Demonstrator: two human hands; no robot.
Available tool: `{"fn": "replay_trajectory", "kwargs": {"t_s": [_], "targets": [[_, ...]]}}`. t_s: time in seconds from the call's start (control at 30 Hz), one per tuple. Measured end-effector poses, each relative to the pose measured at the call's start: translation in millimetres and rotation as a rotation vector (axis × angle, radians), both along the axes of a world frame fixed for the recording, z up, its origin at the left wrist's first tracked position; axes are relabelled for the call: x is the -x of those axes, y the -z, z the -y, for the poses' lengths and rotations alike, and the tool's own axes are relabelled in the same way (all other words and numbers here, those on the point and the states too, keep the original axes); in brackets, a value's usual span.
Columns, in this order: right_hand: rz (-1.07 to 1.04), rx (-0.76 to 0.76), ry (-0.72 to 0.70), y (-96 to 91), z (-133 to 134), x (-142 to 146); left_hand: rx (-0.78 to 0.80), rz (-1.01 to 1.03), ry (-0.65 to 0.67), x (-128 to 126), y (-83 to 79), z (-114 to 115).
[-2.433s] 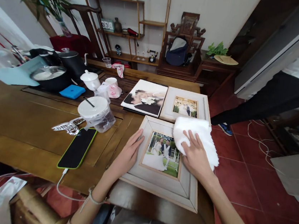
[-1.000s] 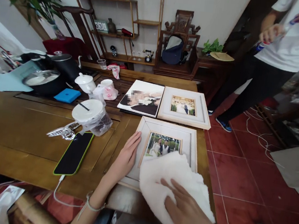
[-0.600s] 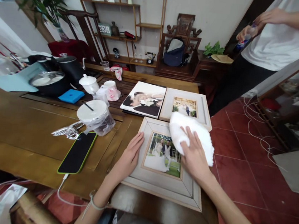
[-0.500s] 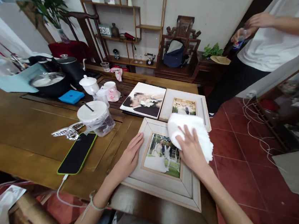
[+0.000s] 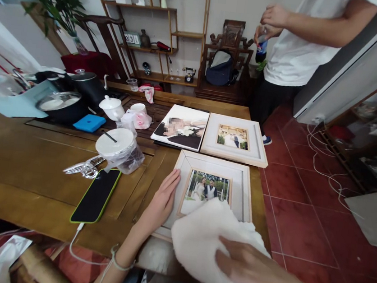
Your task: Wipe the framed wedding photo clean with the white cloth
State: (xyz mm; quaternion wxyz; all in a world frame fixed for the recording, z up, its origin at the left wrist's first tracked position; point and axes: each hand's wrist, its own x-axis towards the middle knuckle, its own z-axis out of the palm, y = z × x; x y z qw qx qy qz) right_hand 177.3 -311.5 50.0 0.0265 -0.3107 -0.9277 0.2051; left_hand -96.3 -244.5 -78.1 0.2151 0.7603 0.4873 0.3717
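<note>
A pale picture frame [image 5: 246, 184] with a photo of two people outdoors lies on the table before me. My left hand [image 5: 163, 200] rests along its left edge, fingers stretched out and thumb hidden. A white cloth [image 5: 202, 243] is gripped in my right hand [image 5: 245, 268], which is blurred by motion. The cloth covers the frame's lower right part and reaches past its near edge. Just beyond, a second pale frame [image 5: 258, 155] lies beside a large photo print [image 5: 179, 131].
On the left lie a phone [image 5: 95, 199] with a white cable, a lidded cup in plastic [image 5: 115, 142], a blue block [image 5: 89, 122] and a black pot [image 5: 64, 108]. A person [image 5: 297, 54] holding a bottle [image 5: 261, 50] stands beyond the table's far right corner.
My right hand has moved the cloth from the frame's upper right corner down toward me. The left hand stays put. The standing person has shifted left.
</note>
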Motion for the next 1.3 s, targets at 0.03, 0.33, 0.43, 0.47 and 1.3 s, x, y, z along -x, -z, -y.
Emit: {"fn": "replay_trajectory", "kwargs": {"t_s": [0.03, 0.33, 0.43, 0.47, 1.3], "targets": [[-0.01, -0.038, 0.056, -1.0, -5.3, -7.0, 0.004, 0.006, 0.003, 0.0, -0.6, 0.1], [-0.091, -0.689, 0.324, 28.3, -98.6, -13.0, 0.013, 0.023, 0.005, -1.5, -1.8, 0.0], [0.07, -0.581, 0.25, 57.4, -106.5, 0.1, 0.004, 0.032, 0.006, -1.7, -1.1, -0.3], [0.106, -0.543, 0.249, 65.0, -104.1, 4.0, 0.002, 0.031, 0.005, -1.6, -0.9, -0.4], [-0.088, -0.778, 0.415, 16.8, -95.7, -27.4, 0.006, 0.05, 0.016, -0.7, 0.3, 0.4]]}}
